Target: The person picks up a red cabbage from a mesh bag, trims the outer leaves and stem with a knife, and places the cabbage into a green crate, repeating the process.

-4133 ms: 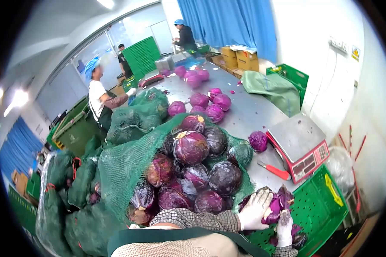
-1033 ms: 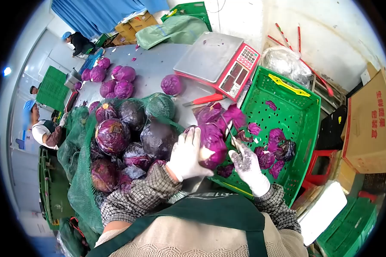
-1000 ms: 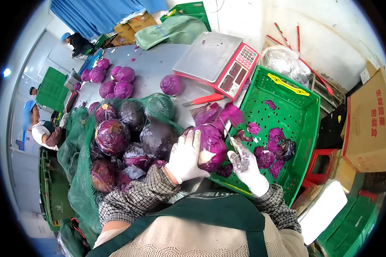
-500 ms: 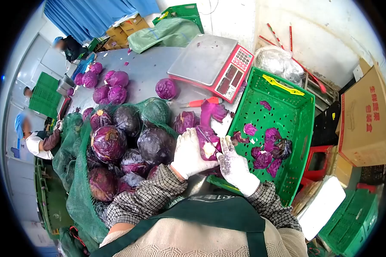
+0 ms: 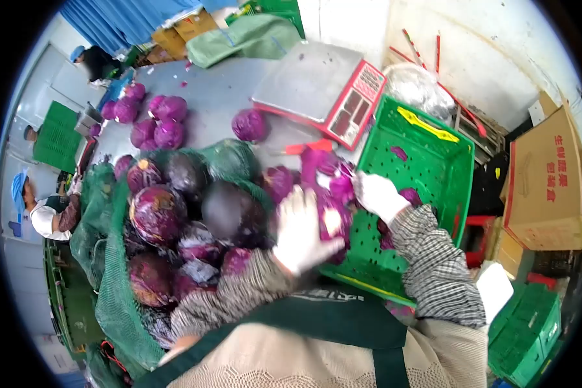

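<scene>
A red cabbage (image 5: 333, 227) with its pale cut stem showing is in front of me, at the near left edge of the green crate. My left hand (image 5: 304, 234), in a white glove, holds it from the left, thumb below the stem and fingers along its side. My gloved right hand (image 5: 378, 195) is at the cabbage's upper right, its fingertips closed on a loose purple leaf (image 5: 343, 186); part of the grip is blurred. Another leaf (image 5: 313, 163) lies just beyond. A smaller cabbage (image 5: 280, 183) sits left of the held one.
Several cabbages fill a green net bag (image 5: 116, 258) on the left. Beyond are a scale (image 5: 310, 81), an orange-handled knife (image 5: 309, 147) and several peeled cabbages (image 5: 169, 134). The green crate (image 5: 456, 194) on the right contains leaves. Two people work at far left.
My right hand has moved up and right, away from the stem, and a leaf now stands out from the cabbage beside it. My left hand has shifted slightly right with the cabbage.
</scene>
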Demonstrator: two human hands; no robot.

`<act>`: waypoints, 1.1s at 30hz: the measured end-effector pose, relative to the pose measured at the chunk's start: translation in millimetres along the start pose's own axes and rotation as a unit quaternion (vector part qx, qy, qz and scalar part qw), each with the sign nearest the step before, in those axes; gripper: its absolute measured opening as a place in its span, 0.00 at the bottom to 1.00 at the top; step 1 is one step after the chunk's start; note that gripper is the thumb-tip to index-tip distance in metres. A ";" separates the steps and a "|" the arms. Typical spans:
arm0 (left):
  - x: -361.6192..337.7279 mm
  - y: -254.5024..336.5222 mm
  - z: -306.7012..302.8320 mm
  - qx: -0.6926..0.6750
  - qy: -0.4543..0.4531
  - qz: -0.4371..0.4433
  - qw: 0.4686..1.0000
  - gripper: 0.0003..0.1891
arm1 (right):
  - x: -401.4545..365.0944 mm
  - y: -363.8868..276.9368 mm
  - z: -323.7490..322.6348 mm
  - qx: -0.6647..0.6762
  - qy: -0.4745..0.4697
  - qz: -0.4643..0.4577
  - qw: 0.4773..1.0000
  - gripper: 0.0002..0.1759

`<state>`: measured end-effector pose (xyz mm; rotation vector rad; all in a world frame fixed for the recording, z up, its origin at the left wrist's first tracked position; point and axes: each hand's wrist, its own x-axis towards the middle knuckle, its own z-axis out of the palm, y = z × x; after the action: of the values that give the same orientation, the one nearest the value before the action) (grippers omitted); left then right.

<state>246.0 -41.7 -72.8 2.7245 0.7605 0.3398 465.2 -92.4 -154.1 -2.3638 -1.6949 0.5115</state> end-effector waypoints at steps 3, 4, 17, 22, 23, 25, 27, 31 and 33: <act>-31.2 -5.1 2.1 -0.011 0.026 0.003 1.000 0.59 | -12.5 29.1 49.8 0.094 0.089 -0.011 0.991 0.20; -39.8 -16.2 -0.5 -0.035 0.034 0.004 0.999 0.61 | -35.8 12.3 21.6 0.137 0.105 -0.022 0.985 0.19; -10.0 -41.0 -45.2 0.046 -0.129 0.144 0.980 0.69 | -131.2 59.4 44.1 0.490 0.241 0.191 0.816 0.25; 0.9 -19.0 -27.9 0.007 -0.100 0.020 0.995 0.66 | -135.3 -24.8 33.3 0.799 0.131 0.113 0.576 0.29; 1.6 -10.8 -31.8 0.040 -0.124 0.001 0.991 0.66 | -133.5 -34.7 38.6 0.704 0.134 0.110 0.689 0.29; 1.2 2.4 -38.9 0.091 -0.160 -0.013 0.983 0.65 | -137.9 -54.4 32.9 0.490 0.170 0.057 0.853 0.28; -6.0 9.9 -36.1 0.123 -0.149 0.002 0.981 0.65 | -137.7 -64.2 36.1 0.495 0.161 0.049 0.852 0.27; -16.7 16.2 -20.9 0.121 -0.073 0.017 0.990 0.61 | -142.4 -84.5 39.3 0.421 0.153 0.043 0.893 0.27; -19.3 16.9 -15.3 0.087 -0.062 -0.001 0.994 0.59 | -139.1 -89.0 72.3 0.610 0.135 0.080 0.777 0.24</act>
<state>233.2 -62.7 -55.7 2.8744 0.7935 0.1064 319.4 -197.7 -166.7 -1.4498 -0.6019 0.8784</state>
